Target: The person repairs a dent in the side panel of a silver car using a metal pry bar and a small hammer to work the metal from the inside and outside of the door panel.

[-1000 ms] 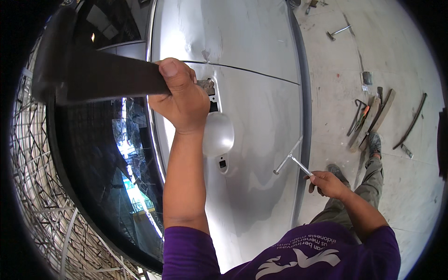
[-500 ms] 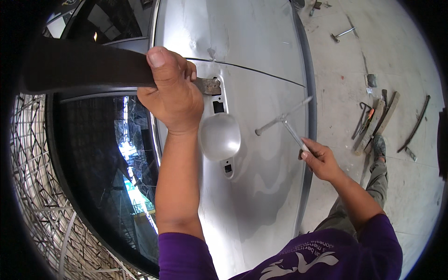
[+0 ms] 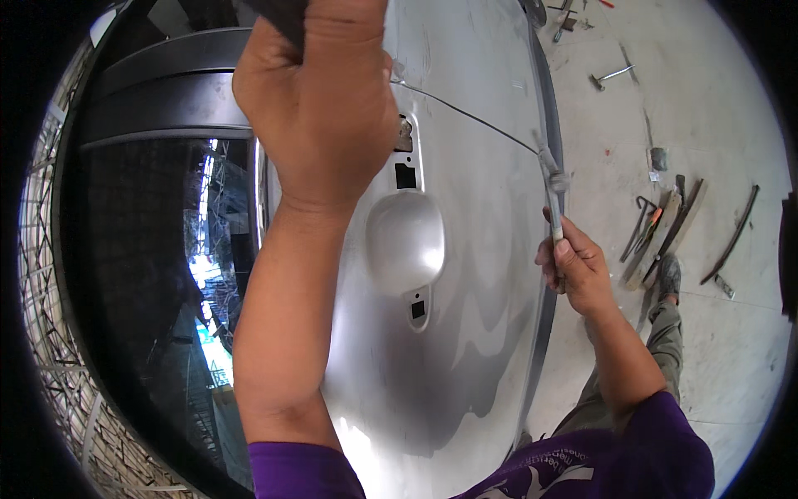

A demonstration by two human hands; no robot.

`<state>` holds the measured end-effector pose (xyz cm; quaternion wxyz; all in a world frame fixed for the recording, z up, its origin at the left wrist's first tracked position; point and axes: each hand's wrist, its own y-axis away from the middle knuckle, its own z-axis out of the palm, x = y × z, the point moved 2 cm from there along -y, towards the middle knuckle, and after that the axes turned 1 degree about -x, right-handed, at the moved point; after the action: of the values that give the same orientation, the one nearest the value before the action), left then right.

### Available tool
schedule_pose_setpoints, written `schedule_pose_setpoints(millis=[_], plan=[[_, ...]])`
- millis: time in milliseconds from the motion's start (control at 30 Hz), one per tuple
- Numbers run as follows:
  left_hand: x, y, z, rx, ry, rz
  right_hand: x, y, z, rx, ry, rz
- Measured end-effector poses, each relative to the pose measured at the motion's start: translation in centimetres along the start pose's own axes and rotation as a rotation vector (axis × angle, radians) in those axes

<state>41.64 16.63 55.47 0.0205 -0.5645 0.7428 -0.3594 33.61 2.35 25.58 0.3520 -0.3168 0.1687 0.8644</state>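
Note:
My left hand (image 3: 332, 116) is closed around a dark flat pry bar (image 3: 287, 18), which rises toward the top edge. The bar's worn metal tip (image 3: 404, 133) sits at the upper handle opening of a bare silver car door (image 3: 474, 349). The fingers' far side is hidden behind the hand. Below that opening lies the rounded handle recess (image 3: 406, 241), with small square holes above and beneath it. At the door's right edge, my right hand (image 3: 578, 262) grips the handle of a panel hammer (image 3: 555, 187), its head raised and smeared by motion.
A dark window (image 3: 158, 274) fills the left side. On the floor to the right lie another hammer (image 3: 613, 76), wooden strips (image 3: 686, 216) with hand tools beside my shoe (image 3: 670, 274), and a curved dark strip (image 3: 733, 233). A panel seam (image 3: 474, 116) crosses above the handle area.
The bar has swung upward with my left hand, which now looks larger and closer. My right hand has lifted the hammer up and right, away from the panel's middle. The view has shifted slightly.

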Motion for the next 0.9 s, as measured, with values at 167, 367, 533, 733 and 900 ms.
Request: schedule_pose_setpoints(millis=[167,367,533,733,900], plan=[[2.6,-0.6,1.5,0.292,0.275,-0.211,-0.4,-0.5,2.3,0.02,-0.028,0.008],[3.0,-0.2,1.9,0.421,0.299,-0.277,1.4,-1.5,4.6,0.062,-0.044,-0.09],[3.1,-0.6,1.7,0.405,0.328,-0.287,0.0,-2.2,6.4,0.139,-0.011,-0.247],[-2.4,0.1,-2.7,-0.201,0.236,0.097,-0.4,-2.9,8.3,0.166,0.029,-0.385],[-2.9,0.1,-3.7,-0.21,0.339,0.027,-0.1,-3.1,8.5,0.208,-0.005,-0.366]])
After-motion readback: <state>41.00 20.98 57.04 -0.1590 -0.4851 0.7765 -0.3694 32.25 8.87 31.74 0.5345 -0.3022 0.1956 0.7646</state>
